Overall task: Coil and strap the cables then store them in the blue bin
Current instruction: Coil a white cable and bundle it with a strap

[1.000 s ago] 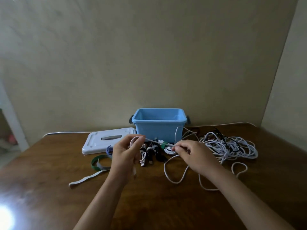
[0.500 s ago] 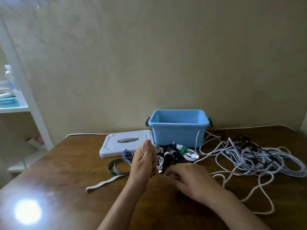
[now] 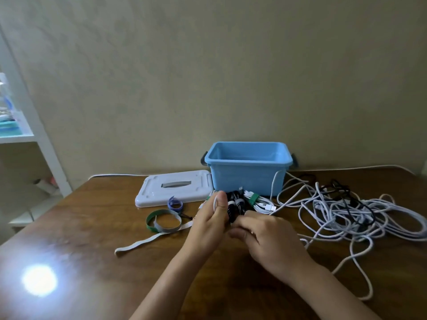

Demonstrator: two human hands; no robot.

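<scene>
Your left hand [image 3: 211,224] stands upright near the middle of the table [image 3: 97,227], thumb pressed against the forefinger with a loop of white cable [image 3: 215,202] showing pinched at the top; keep that pinch firm, because it is the anchor for every turn you lay on. Your right hand [image 3: 265,236] sits just beside it at 3 o'clock, fingers curled downward toward the left hand; whether they have the cable in them is hidden by the back of the hand, so I cannot tell. Feed the cable in even turns of matching size, and draw slack a little at a time from the loose tangle of cables [image 3: 346,213] lying at 3 o'clock, since a hard pull would likely drag the whole knot along and snag the black strands in it. The straps are at 9 o'clock of your left hand: a green and grey strap [image 3: 161,221] curled in a ring, a blue strap [image 3: 175,203] and a long white strap [image 3: 150,240]. Pick one before you let the coil go slack. Bundles already strapped [image 3: 251,200] lie at 12 o'clock, touching the front of the blue bin [image 3: 248,174], which appears to hold nothing yet; its white lid [image 3: 173,188] rests beside it at 9 o'clock.
</scene>
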